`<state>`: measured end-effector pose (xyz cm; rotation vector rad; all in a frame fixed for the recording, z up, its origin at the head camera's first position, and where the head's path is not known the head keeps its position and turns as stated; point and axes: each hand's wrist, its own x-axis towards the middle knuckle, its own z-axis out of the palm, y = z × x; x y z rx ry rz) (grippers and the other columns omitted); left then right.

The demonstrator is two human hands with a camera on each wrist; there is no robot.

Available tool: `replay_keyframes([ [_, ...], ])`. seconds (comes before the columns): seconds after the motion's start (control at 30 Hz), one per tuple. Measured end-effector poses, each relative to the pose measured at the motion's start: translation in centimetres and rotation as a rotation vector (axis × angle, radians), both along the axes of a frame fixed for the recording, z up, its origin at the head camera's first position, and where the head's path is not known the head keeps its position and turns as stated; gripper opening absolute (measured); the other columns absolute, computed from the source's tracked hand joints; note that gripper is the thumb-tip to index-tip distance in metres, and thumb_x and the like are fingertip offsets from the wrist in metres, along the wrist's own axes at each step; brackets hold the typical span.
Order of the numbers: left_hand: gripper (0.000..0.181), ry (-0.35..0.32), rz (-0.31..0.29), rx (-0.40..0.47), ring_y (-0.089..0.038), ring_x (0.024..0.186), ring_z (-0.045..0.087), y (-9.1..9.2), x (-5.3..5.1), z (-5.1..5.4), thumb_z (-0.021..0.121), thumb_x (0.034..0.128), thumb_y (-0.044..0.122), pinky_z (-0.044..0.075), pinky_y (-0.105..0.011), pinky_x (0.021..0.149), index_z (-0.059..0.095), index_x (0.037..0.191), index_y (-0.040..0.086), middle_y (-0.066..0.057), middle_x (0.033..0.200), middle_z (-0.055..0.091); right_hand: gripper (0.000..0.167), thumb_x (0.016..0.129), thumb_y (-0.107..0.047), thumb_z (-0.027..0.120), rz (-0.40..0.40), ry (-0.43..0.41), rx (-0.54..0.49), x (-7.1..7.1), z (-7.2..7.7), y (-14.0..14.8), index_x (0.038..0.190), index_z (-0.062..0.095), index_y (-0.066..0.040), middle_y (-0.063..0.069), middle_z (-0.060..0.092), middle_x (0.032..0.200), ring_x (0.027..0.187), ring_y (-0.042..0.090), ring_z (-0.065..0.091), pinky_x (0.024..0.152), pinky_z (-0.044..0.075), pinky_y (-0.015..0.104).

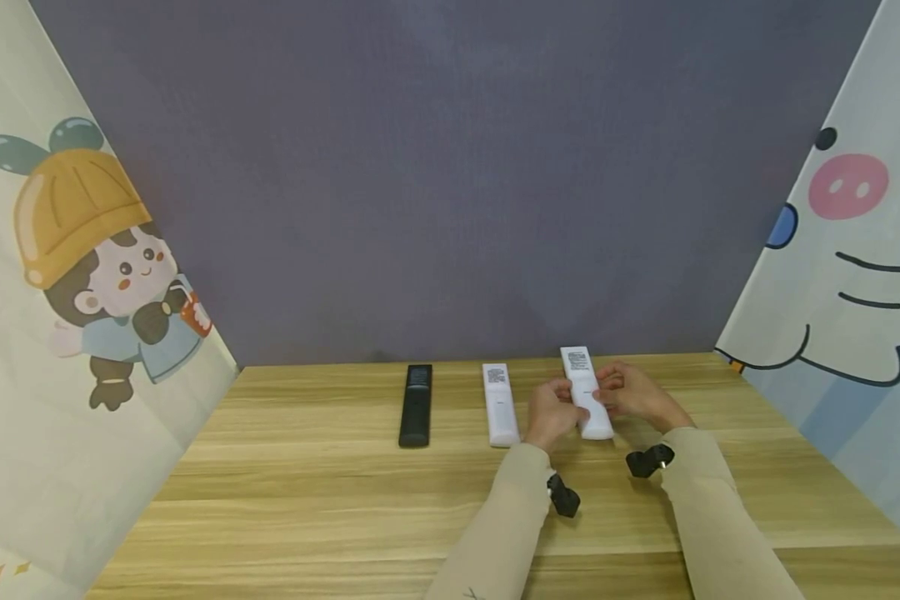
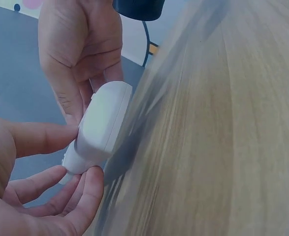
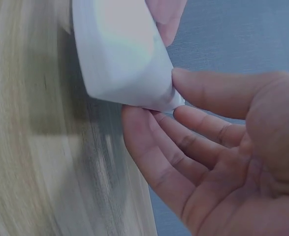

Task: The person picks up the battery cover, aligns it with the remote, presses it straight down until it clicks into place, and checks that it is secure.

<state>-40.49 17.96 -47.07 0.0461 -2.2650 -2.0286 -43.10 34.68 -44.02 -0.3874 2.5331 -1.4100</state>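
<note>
Both hands hold a white remote control (image 1: pixel 583 385), whose upper part carries a printed label. On its left side near the lower end, my left hand (image 1: pixel 553 412) pinches it between thumb and fingers. My right hand (image 1: pixel 633 392) grips the right side, a little higher up. In the left wrist view the blank end of the remote (image 2: pixel 102 118) faces the camera, over a shadow on the wood. The right wrist view shows the right thumb and fingers at one edge of the remote (image 3: pixel 119 49). Whether it touches the tabletop everywhere is unclear.
Left of the hands lies a second white remote (image 1: pixel 501 408), label end toward the back. A black remote (image 1: pixel 416 407) lies further left. The wooden table (image 1: pixel 330 517) meets a grey panel (image 1: pixel 450 183) behind, with cartoon-printed sheets (image 1: pixel 15 400) at both sides.
</note>
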Motion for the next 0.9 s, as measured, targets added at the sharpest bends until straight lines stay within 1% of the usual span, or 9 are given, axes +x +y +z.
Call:
replay_keyframes([
  [0.1, 0.048, 0.010, -0.002, -0.046, -0.011, 0.082, 0.061, 0.0, 0.0, 0.0, 0.081, 0.0673, -0.016, 0.055, -0.026, 0.078, 0.073, 0.113, -0.001, -0.008, 0.094, 0.071, 0.043, 0.101, -0.003, 0.059, -0.004, -0.003, 0.001, 0.0, -0.1, 0.1, 0.136, 0.041, 0.014, 0.037, 0.060, 0.126, 0.099, 0.023, 0.068, 0.085, 0.060, 0.046],
  [0.23, 0.050, -0.004, -0.007, -0.084, -0.012, 0.086, 0.063, 0.0, 0.1, 0.0, 0.083, 0.0673, -0.014, 0.056, -0.028, 0.082, 0.072, 0.115, -0.001, -0.008, 0.098, 0.072, 0.044, 0.099, -0.001, 0.060, 0.000, -0.005, -0.011, -0.1, -0.2, 0.1, 0.135, 0.040, 0.016, 0.039, 0.058, 0.127, 0.100, 0.024, 0.068, 0.083, 0.061, 0.043],
  [0.33, 0.052, -0.016, -0.025, -0.098, -0.014, 0.088, 0.065, 0.0, 0.2, 0.0, 0.083, 0.0672, -0.013, 0.057, -0.030, 0.083, 0.072, 0.117, -0.002, -0.010, 0.100, 0.073, 0.046, 0.098, 0.001, 0.061, 0.005, -0.012, -0.017, -0.2, -0.4, 0.2, 0.135, 0.039, 0.018, 0.041, 0.056, 0.129, 0.101, 0.024, 0.068, 0.084, 0.061, 0.041],
  [0.5, 0.056, -0.022, -0.056, -0.137, -0.014, 0.088, 0.066, -0.1, 0.4, 0.0, 0.085, 0.0662, -0.012, 0.057, -0.029, 0.084, 0.071, 0.120, -0.003, -0.012, 0.103, 0.074, 0.048, 0.096, 0.002, 0.063, 0.005, -0.008, -0.002, -0.3, -0.7, 0.3, 0.136, 0.041, 0.017, 0.040, 0.057, 0.129, 0.102, 0.026, 0.068, 0.083, 0.061, 0.038],
  [0.67, 0.058, -0.018, -0.074, -0.205, -0.014, 0.090, 0.068, 0.0, 0.6, 0.0, 0.088, 0.0650, -0.009, 0.056, -0.027, 0.085, 0.071, 0.120, -0.002, -0.012, 0.107, 0.076, 0.050, 0.094, 0.002, 0.065, 0.023, 0.021, 0.031, -0.5, -1.1, 0.6, 0.136, 0.044, 0.018, 0.040, 0.057, 0.128, 0.106, 0.030, 0.066, 0.082, 0.060, 0.037],
  [0.73, 0.058, -0.013, -0.075, -0.246, -0.014, 0.091, 0.068, 0.1, 0.6, 0.0, 0.089, 0.0647, -0.008, 0.055, -0.026, 0.086, 0.072, 0.120, -0.002, -0.011, 0.108, 0.076, 0.050, 0.093, 0.002, 0.065, 0.030, 0.031, 0.042, -0.5, -1.2, 0.7, 0.136, 0.045, 0.018, 0.040, 0.057, 0.128, 0.107, 0.032, 0.065, 0.082, 0.060, 0.037],
  [0.9, 0.057, -0.003, -0.074, -0.310, -0.014, 0.094, 0.069, 0.1, 0.7, 0.0, 0.090, 0.0653, -0.004, 0.054, -0.024, 0.087, 0.073, 0.120, -0.001, -0.010, 0.107, 0.077, 0.051, 0.094, 0.001, 0.065, 0.033, 0.043, 0.052, -0.4, -1.2, 0.7, 0.137, 0.046, 0.018, 0.039, 0.057, 0.129, 0.107, 0.034, 0.065, 0.082, 0.060, 0.039],
])
